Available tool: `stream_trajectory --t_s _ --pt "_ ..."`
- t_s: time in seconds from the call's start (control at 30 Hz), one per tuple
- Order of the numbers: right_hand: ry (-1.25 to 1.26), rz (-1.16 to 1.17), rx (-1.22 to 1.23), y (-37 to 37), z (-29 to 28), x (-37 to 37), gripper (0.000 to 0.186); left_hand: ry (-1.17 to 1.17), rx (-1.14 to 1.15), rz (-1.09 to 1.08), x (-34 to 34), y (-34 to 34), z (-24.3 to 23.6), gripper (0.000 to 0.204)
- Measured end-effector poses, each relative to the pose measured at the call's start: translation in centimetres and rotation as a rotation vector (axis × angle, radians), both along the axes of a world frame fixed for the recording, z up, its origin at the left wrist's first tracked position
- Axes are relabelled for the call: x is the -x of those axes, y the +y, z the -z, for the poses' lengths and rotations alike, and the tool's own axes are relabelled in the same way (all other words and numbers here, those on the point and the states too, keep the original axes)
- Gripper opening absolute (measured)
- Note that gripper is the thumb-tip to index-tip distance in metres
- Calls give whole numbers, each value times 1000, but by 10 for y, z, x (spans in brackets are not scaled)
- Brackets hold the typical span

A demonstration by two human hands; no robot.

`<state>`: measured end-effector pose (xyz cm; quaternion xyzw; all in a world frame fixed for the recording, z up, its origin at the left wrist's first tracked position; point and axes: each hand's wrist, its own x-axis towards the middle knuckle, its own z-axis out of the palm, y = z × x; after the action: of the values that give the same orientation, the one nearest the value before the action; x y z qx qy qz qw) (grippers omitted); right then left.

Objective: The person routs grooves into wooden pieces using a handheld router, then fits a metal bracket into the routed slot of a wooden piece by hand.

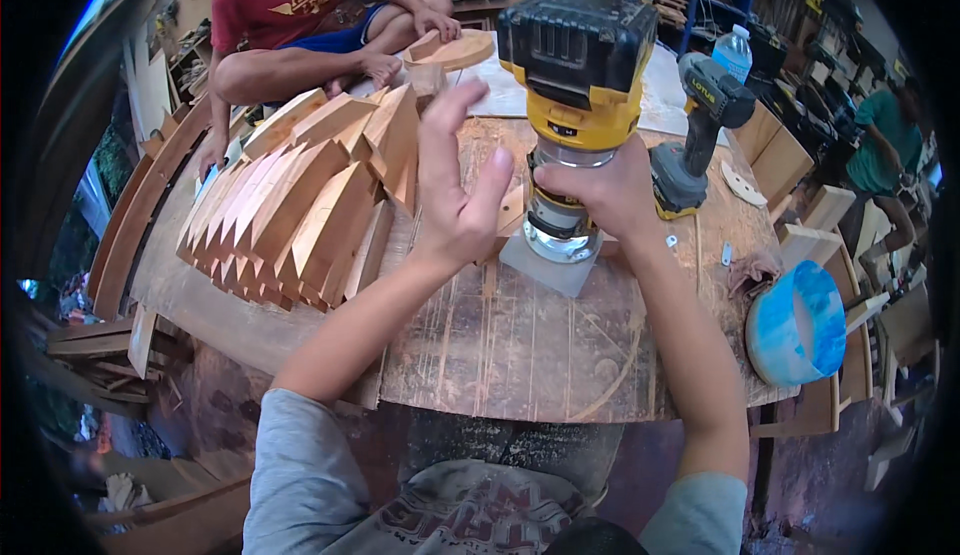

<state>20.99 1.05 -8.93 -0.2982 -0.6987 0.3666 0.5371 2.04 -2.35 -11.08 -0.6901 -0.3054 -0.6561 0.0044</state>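
Observation:
A yellow and black cordless trim router (575, 105) stands upright in front of me, its clear base plate (550, 267) low over the wooden workbench. My right hand (612, 193) wraps round the router's lower body from the right side. To the left of the router, my left hand (458, 180) is raised with fingers and thumb apart, holding nothing. Behind the router's base, part of a wooden piece (511, 211) shows; the rest of it is hidden. Left of my left hand lies a large stack of cut wooden pieces (300, 195) with pointed ends.
A grey cordless drill (690, 135) and a water bottle (733, 53) stand at the right. A blue and white bucket (797, 323) sits by the right edge, near a crumpled cloth (754, 273). Another person (300, 35) sits cross-legged on the far side, one hand on a curved wooden piece (462, 52).

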Motion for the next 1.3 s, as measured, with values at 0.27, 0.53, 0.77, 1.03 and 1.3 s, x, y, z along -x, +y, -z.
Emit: stream_trajectory --t_s 0.27,0.53,0.77,1.03,1.3 --pt "15 70 -15 6 8 2 49 160 582 -9 22 7 79 35" --pt "127 6 -113 0 -27 -27 48 199 697 57 28 -2 77 39" --pt "413 -49 -29 10 -61 -101 42 579 385 -187 24 -12 78 48" --pt "485 182 -176 -6 -82 -124 45 630 378 -179 24 -7 77 44" --pt "450 48 -149 7 -77 -144 35 650 359 -64 16 -14 64 30"
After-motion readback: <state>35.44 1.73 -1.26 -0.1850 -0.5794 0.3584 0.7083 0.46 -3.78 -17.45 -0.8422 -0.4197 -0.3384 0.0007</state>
